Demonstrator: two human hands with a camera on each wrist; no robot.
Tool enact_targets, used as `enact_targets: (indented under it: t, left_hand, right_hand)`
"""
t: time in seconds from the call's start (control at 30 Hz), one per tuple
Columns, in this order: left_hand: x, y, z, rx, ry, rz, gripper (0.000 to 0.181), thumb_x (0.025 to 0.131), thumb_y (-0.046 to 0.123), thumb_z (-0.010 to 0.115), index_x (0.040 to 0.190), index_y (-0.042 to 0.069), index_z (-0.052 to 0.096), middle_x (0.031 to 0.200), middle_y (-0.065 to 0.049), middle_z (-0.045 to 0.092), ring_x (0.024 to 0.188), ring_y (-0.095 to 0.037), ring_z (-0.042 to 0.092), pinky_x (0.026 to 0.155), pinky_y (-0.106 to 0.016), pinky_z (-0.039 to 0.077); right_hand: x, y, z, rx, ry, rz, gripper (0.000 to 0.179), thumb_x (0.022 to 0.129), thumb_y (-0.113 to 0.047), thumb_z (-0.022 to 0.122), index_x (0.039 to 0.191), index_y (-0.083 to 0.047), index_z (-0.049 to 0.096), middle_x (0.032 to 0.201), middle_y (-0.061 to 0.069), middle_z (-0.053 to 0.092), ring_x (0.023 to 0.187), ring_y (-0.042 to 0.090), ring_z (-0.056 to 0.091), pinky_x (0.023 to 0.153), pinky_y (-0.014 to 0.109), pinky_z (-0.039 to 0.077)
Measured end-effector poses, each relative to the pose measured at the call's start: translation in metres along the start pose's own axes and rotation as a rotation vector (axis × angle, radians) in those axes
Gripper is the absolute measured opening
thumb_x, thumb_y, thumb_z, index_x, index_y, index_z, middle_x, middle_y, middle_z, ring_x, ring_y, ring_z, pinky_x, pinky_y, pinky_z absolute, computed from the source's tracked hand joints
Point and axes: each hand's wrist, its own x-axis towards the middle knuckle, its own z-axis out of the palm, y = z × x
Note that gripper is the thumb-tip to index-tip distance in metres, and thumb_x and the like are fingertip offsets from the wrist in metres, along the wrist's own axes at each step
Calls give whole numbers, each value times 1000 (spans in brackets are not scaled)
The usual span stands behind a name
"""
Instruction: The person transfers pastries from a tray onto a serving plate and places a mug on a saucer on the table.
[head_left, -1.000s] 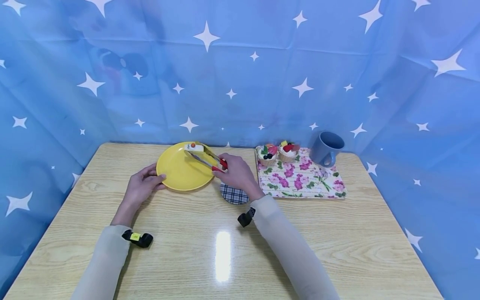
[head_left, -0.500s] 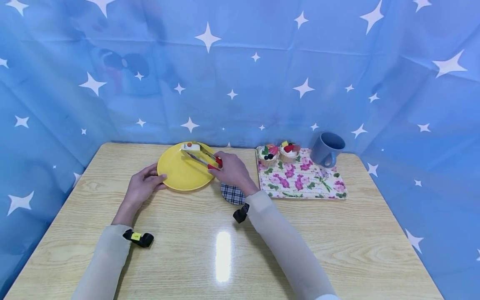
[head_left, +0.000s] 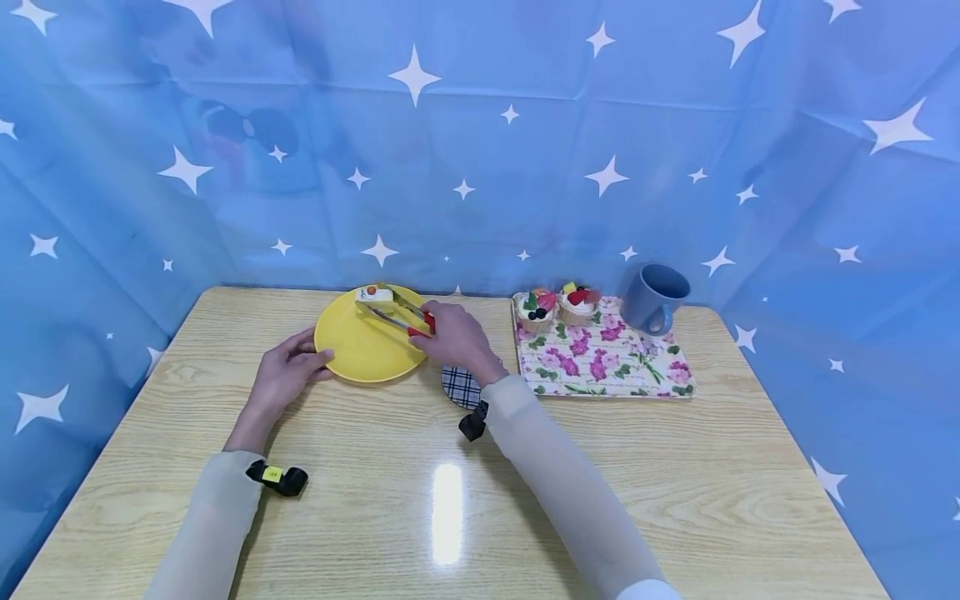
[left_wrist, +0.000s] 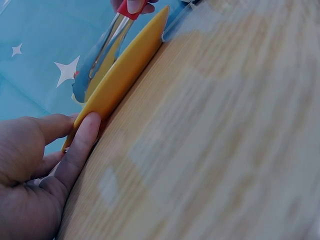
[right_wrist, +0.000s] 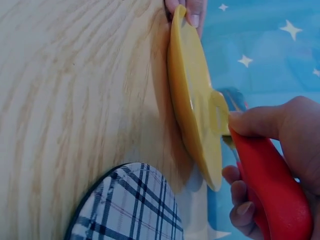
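Observation:
A round yellow plate [head_left: 360, 354] lies at the back left of the table. My left hand [head_left: 281, 375] holds its left rim, thumb [left_wrist: 82, 137] on the near side and fingers at the edge. In my right hand [head_left: 459, 337] I grip tongs [right_wrist: 270, 185] with red handles and metal arms. Their tips pinch a small whitish cake piece [head_left: 375, 294] with a reddish-orange topping, over the back part of the plate. Whether the cake touches the plate I cannot tell.
A plaid round coaster [head_left: 459, 386] lies under my right wrist. To the right, a floral tray [head_left: 570, 367] bears two fruit cupcakes [head_left: 536, 312] and a blue mug [head_left: 654, 300]. A blue star-patterned curtain [head_left: 480, 150] hangs behind the wooden table [head_left: 360, 517].
My right hand has shifted slightly left and away from me, carrying the tongs and the cake piece further over the plate. The left hand and the plate stay nearly still.

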Motion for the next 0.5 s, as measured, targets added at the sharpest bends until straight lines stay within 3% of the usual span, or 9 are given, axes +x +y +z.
enact_targets:
  t: [0.5]
  left_hand:
    - [-1, -1, -1, -3, -8, -1, 75, 101, 27, 68, 163, 13, 28, 118, -5, 54, 89, -1, 71, 88, -24, 66]
  right_hand:
    - [5, -1, 7, -36, -28, 27, 58, 96, -41, 71, 144, -12, 57, 84, 1, 61, 66, 15, 52, 50, 24, 38]
